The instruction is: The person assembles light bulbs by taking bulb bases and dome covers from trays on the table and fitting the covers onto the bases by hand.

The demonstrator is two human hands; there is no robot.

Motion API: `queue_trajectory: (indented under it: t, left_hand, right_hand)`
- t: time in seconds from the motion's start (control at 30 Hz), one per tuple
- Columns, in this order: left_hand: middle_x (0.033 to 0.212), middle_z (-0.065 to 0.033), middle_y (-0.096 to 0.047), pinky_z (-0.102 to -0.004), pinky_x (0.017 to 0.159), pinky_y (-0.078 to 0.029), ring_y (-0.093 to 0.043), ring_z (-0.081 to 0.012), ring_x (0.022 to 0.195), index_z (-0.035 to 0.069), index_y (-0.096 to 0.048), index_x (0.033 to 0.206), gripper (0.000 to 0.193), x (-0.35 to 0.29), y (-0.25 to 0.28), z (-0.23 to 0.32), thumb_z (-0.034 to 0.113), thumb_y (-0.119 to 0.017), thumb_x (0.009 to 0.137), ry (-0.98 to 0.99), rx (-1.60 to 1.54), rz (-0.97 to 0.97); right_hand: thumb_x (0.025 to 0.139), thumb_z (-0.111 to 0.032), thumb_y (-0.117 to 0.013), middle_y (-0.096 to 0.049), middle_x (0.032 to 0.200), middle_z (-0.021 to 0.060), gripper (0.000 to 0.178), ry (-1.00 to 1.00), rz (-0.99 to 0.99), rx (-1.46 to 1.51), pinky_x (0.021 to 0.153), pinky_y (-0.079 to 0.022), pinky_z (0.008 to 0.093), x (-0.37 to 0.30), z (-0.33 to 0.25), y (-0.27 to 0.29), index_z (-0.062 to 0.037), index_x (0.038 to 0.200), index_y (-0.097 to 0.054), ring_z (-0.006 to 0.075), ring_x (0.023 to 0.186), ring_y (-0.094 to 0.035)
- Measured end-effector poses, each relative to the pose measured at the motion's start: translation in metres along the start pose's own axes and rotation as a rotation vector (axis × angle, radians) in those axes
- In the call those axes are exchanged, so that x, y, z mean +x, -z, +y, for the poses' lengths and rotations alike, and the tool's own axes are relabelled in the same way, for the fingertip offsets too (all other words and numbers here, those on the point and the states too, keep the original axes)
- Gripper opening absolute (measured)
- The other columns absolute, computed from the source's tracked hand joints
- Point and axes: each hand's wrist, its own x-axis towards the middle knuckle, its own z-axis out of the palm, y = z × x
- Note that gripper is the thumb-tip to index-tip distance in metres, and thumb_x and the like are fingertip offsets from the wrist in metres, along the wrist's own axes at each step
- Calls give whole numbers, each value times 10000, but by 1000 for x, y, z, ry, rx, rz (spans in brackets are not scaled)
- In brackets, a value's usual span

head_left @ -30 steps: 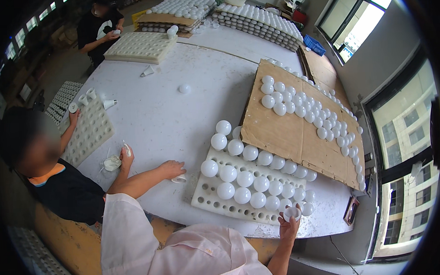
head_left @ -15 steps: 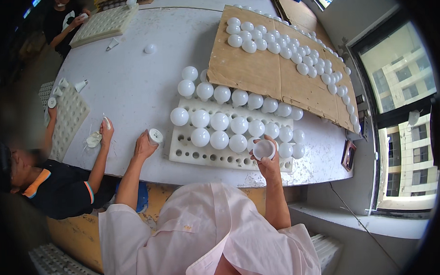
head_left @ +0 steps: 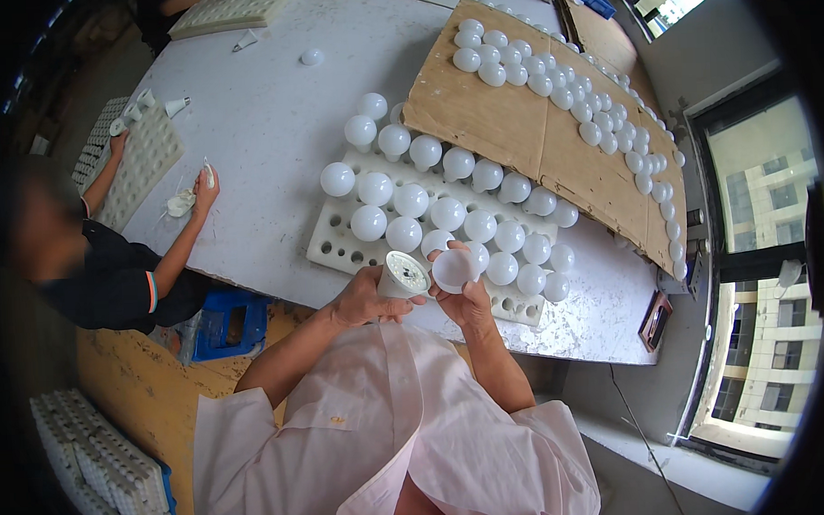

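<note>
Head view gave us, broadest of all, a white desk (head_left: 262, 126) that ran from beside the wearer's body toward the back of the room. Across its right part we saw a brown cardboard sheet (head_left: 480, 119) lying aslant, with rows of white globes (head_left: 540, 85) on top. On the left we noted a co-worker (head_left: 109, 277) in a dark shirt, one arm stretched over the desk. Just in front of the cardboard we made out a pale foam tray (head_left: 346, 237), more globes standing in rows on it and some of its round holes bare. Below the desk's edge, toward the left, we found a blue stool (head_left: 212, 310). Next came the left grip (head_left: 364, 302), clasped round a white lamp base (head_left: 406, 272) whose open end was tilted up toward us. Beside it, the right grip (head_left: 473, 307) pinched a hollow dome cover (head_left: 453, 271), opening facing us; we could not tell whether the two pieces touched
</note>
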Motion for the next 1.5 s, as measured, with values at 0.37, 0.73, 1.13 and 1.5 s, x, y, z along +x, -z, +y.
queue_trajectory:
  t: [0.37, 0.73, 1.13, 1.5]
  left_hand:
    - [969, -140, -671, -213, 464, -468, -627, -119, 632, -34, -603, 1101, 437, 13, 0, -12, 176, -741, 743, 65, 56, -70]
    - [920, -107, -673, -216, 480, -480, -626, -115, 641, -31, -614, 1056, 408, 15, 5, 3, 174, -766, 737, 145, 148, -106]
    - [726, -113, -663, -268, 560, -508, -629, -131, 600, -57, -652, 854, 412, 24, 16, 27, 246, -823, 633, 249, 752, -165]
    - [655, -111, -641, -276, 553, -497, -621, -152, 546, -67, -655, 840, 530, 30, 18, 17, 395, -811, 632, 214, 700, -222]
  right_hand:
    - [705, -328, -783, -512, 1175, 184, 771, -28, -53, -2, 716, -559, 284, -10, -6, 7, -110, 1333, -393, 226, 938, -612]
    - [679, -262, -782, -535, 1168, 163, 750, -74, -57, -354, 731, -540, 323, -14, -21, 2, -84, 1311, -420, 258, 1014, -580]
    - [639, -315, -840, -526, 1244, 190, 861, -190, -257, -1566, 926, -461, 420, -5, -34, -49, -27, 1317, -393, 369, 1116, -543]
    - [574, -109, -775, -590, 1085, 130, 576, 549, -299, -1547, 814, -497, 400, 3, -8, -50, -43, 1113, -583, 312, 946, -590]
